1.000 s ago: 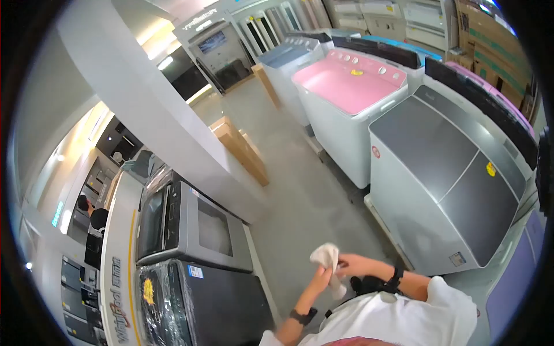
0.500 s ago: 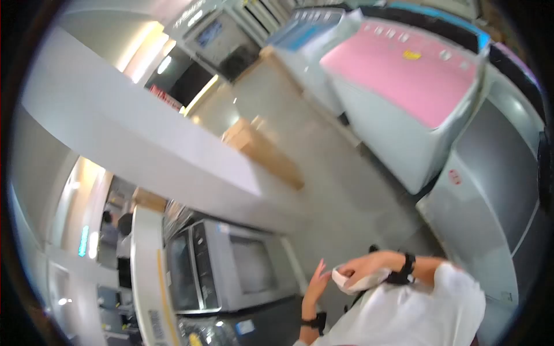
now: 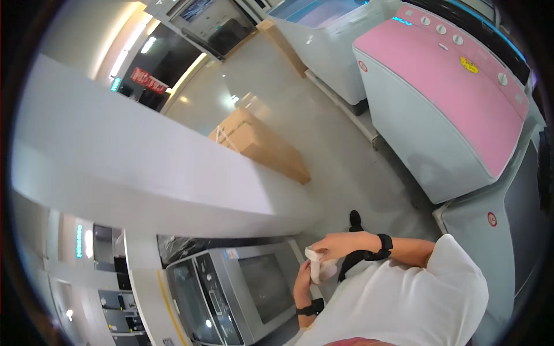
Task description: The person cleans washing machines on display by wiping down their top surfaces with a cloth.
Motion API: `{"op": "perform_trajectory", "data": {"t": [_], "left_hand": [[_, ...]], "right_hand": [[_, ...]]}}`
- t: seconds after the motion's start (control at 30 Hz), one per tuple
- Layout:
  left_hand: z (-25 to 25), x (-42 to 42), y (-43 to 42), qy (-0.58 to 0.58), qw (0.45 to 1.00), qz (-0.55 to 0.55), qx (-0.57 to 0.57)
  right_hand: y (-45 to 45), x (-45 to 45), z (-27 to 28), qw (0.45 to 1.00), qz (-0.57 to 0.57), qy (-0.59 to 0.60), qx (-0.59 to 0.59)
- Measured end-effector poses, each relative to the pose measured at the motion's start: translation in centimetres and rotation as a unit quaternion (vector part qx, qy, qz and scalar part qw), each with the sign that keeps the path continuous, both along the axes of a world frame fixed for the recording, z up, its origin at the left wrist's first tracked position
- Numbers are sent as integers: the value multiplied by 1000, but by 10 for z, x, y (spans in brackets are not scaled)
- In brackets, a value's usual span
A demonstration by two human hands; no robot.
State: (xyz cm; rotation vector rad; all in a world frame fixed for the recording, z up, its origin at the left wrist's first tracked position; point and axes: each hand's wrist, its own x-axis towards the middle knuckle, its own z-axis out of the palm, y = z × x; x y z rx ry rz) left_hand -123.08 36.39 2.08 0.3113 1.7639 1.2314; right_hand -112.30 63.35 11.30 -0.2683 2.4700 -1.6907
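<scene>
White cloth (image 3: 315, 270): partly covered by right fingers (image 3: 324, 244) | box (image 3: 264, 145) beyond fingers: partly behind pillar (image 3: 173, 167) | grey machine (image 3: 476, 239) right of fingers: cut off | yellow label (image 3: 469, 64), farther beyond: unreadable

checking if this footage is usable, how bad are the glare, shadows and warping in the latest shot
Head view: strong fisheye bending, with dark rounded corners; lights washed out at upper left; bright glare on the floor beyond the box; a soft shadow on the pink washer's front; the cloth fairly clear, its weave too small to tell.
</scene>
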Motion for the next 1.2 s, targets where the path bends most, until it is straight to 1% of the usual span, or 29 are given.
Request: {"op": "perform_trajectory", "data": {"t": [0.03,0.07,0.1,0.13,0.17,0.23,0.27,0.3,0.33,0.4,0.43,0.47,0.53,0.57,0.63,0.67,0.7,0.73,0.8,0.83,0.87,0.9,0.93,1.0,1.03,1.1,1.2], "left_hand": [[-6,-29,27,51,995,-66,-49],[-10,-57,54,68,995,-59,-39],[6,-75,97,83,995,-45,-25],[12,-91,135,98,995,-28,-8],[-10,-118,160,105,994,-6,31],[-46,-180,233,267,962,-29,58],[-59,-195,257,335,939,-38,68],[-38,-206,294,283,952,-49,103],[-16,-223,339,231,962,-60,132],[46,-220,433,233,952,-138,143],[69,-207,474,238,941,-153,187],[92,-193,517,243,927,-167,232],[133,-162,593,325,876,-179,308],[138,-152,636,373,846,-177,337],[174,-120,707,398,831,-196,335],[192,-96,745,502,775,-178,340],[195,-78,768,600,707,-161,337],[183,-70,772,589,716,-177,331],[171,-41,813,563,723,-170,364],[152,-37,821,536,712,-258,372],[123,-42,816,507,696,-349,369],[104,-45,811,474,671,-440,363],[96,-47,801,521,647,-452,325],[87,-40,792,605,591,-469,255],[89,-39,801,603,580,-485,254],[95,-50,812,592,558,-529,245],[108,-58,844,542,538,-592,257]], "right_hand": [[16,-13,3,1000,-9,-10,18],[36,-28,-5,998,-51,-8,23],[59,-39,-22,996,-86,-7,33],[87,-48,-29,992,-119,-5,47],[115,-55,-36,985,-165,-28,50],[169,-61,-37,957,-277,-73,45],[187,-58,-36,935,-352,-29,26],[203,-51,-34,906,-423,13,8],[214,-46,-32,869,-492,56,-12],[236,-30,-7,783,-613,102,19],[245,-25,9,736,-663,129,36],[264,-18,24,704,-691,148,73],[309,4,45,633,-742,164,149],[335,16,53,595,-766,159,185],[394,27,69,476,-821,211,235],[428,29,79,405,-847,190,288],[450,24,81,335,-866,162,335],[452,18,75,326,-863,134,363],[485,24,76,283,-838,119,451],[484,23,62,385,-838,111,370],[481,22,43,426,-821,56,376],[479,22,25,463,-802,1,377],[471,17,13,499,-782,-56,370],[454,17,12,504,-773,-95,373],[460,23,16,501,-767,-112,383],[473,29,20,499,-777,-118,365],[494,29,21,499,-789,-119,339]]}}
